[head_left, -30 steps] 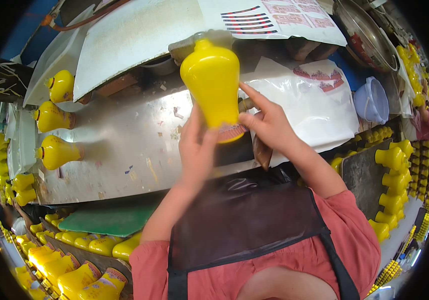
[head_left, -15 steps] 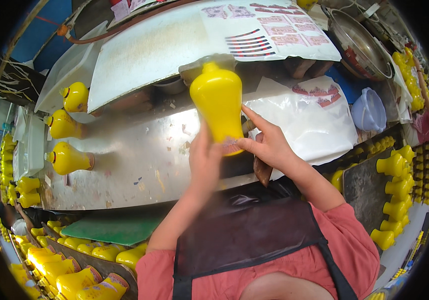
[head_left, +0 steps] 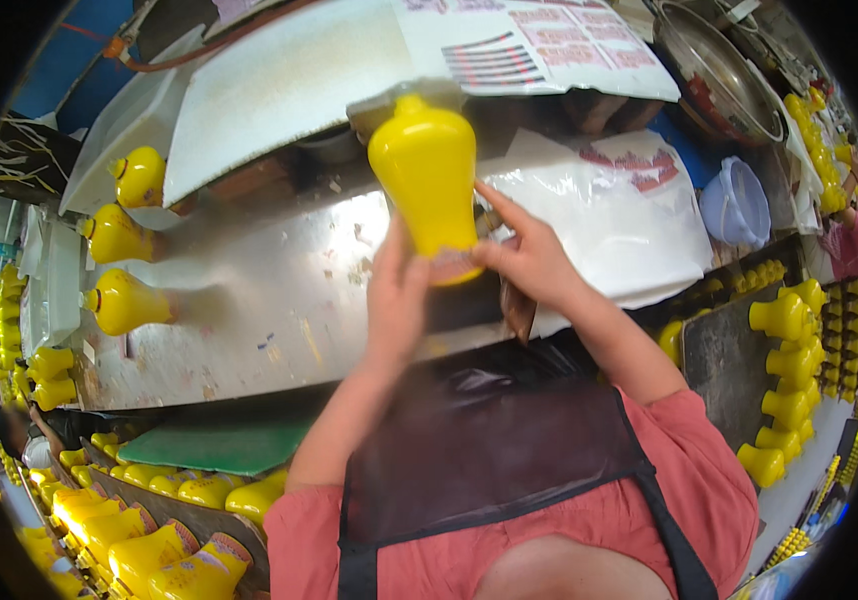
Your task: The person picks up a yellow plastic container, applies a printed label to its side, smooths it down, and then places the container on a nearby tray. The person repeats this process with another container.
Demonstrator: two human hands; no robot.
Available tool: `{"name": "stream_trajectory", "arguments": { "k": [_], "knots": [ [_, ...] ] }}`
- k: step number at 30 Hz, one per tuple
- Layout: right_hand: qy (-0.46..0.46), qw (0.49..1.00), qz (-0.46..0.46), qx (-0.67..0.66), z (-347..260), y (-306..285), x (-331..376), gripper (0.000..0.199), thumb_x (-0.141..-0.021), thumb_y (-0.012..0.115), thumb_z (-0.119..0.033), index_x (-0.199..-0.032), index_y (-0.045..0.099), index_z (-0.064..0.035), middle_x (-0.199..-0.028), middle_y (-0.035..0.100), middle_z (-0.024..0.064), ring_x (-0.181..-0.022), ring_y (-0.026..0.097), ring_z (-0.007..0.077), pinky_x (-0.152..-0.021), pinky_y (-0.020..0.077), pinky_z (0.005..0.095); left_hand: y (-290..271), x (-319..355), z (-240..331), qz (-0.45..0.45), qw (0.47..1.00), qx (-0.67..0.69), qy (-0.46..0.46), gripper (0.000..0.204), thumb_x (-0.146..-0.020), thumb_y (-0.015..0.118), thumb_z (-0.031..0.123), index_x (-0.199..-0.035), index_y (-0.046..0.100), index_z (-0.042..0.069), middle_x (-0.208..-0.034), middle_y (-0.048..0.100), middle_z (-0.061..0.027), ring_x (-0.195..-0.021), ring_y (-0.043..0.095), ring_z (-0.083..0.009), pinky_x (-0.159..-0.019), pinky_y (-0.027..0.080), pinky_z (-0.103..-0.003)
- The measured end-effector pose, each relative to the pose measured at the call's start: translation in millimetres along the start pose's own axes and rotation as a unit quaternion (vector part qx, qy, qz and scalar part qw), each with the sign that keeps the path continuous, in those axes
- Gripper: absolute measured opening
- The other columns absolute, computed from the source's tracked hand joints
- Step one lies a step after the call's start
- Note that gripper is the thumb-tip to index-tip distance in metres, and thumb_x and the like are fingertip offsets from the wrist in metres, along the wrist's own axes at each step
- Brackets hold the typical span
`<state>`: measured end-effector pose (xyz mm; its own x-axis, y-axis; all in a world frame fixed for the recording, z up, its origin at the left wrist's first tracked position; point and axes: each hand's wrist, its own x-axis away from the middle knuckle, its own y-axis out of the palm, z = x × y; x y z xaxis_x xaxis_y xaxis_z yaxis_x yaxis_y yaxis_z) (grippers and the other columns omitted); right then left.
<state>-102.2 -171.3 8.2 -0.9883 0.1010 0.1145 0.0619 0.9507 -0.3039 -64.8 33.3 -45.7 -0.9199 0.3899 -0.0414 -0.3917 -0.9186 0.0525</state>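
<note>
I hold a yellow plastic bottle (head_left: 427,185) up over a shiny metal worktable (head_left: 259,300), its neck pointing away from me. My left hand (head_left: 396,300) grips its lower left side and base. My right hand (head_left: 529,262) holds the lower right side, index finger stretched along the body. A small label patch shows near the bottle's base between my hands.
Three yellow bottles (head_left: 124,300) stand at the table's left edge. A white plastic bag (head_left: 629,215) lies on the right. More yellow bottles fill a crate (head_left: 149,540) at lower left and a tray (head_left: 779,390) at right. A metal bowl (head_left: 714,70) sits far right.
The bottle and both hands stay together; the view has shifted slightly, and my right index finger now reaches further up the bottle's side.
</note>
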Motion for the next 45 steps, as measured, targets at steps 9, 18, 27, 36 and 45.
{"name": "stream_trajectory", "arguments": {
  "k": [9,18,27,36,45],
  "knots": [
    [-0.007,1.000,-0.017,-0.024,7.2,2.2,3.8,0.070,-0.097,0.066,-0.025,-0.159,0.040,-0.0052,-0.143,0.060,0.0193,-0.126,0.061,0.0215,-0.107,0.0459,0.0336,1.5,-0.1,4.3,0.003,0.999,0.015,0.036,0.065,-0.110,0.053,0.026,-0.164,0.025,0.001,-0.155,0.048,-0.0162,-0.139,0.049,-0.0218,-0.115,0.040,-0.035],
    [-0.030,0.999,0.002,0.024,9.5,8.6,5.8,0.081,-0.092,0.074,-0.024,-0.161,0.036,-0.0067,-0.127,0.063,0.0133,-0.090,0.059,0.0103,-0.080,0.0481,0.0261,10.1,1.9,18.6,0.017,0.992,0.126,-0.022,0.068,-0.103,0.061,0.009,-0.163,0.029,0.002,-0.149,0.053,-0.0166,-0.134,0.054,-0.0207,-0.114,0.042,-0.035],
    [-0.033,0.999,0.000,0.010,9.0,9.3,7.0,0.083,-0.092,0.075,-0.022,-0.163,0.034,-0.0069,-0.099,0.067,0.0051,-0.069,0.056,0.0033,-0.063,0.0462,0.0213,7.7,1.2,11.0,0.027,0.991,0.129,-0.024,0.068,-0.102,0.062,0.006,-0.162,0.031,0.004,-0.143,0.058,-0.0155,-0.129,0.057,-0.0200,-0.112,0.044,-0.035],
    [-0.046,0.999,0.003,0.004,12.1,8.5,4.9,0.082,-0.093,0.074,-0.021,-0.163,0.034,-0.0070,-0.100,0.070,0.0069,-0.072,0.059,0.0039,-0.066,0.0484,0.0212,5.5,0.8,10.4,0.016,0.991,0.131,-0.024,0.068,-0.101,0.061,0.006,-0.162,0.031,0.003,-0.145,0.057,-0.0159,-0.131,0.056,-0.0205,-0.113,0.043,-0.036],
    [0.066,0.994,0.031,-0.083,-2.6,-11.8,-1.8,0.051,-0.098,0.068,-0.019,-0.146,0.056,-0.0038,-0.097,0.070,0.0012,-0.069,0.059,0.0033,-0.064,0.0488,0.0193,3.1,0.2,4.9,0.019,0.990,0.134,-0.023,0.067,-0.103,0.059,0.011,-0.163,0.031,0.004,-0.147,0.055,-0.0154,-0.132,0.055,-0.0199,-0.112,0.043,-0.035]
  ]
}}
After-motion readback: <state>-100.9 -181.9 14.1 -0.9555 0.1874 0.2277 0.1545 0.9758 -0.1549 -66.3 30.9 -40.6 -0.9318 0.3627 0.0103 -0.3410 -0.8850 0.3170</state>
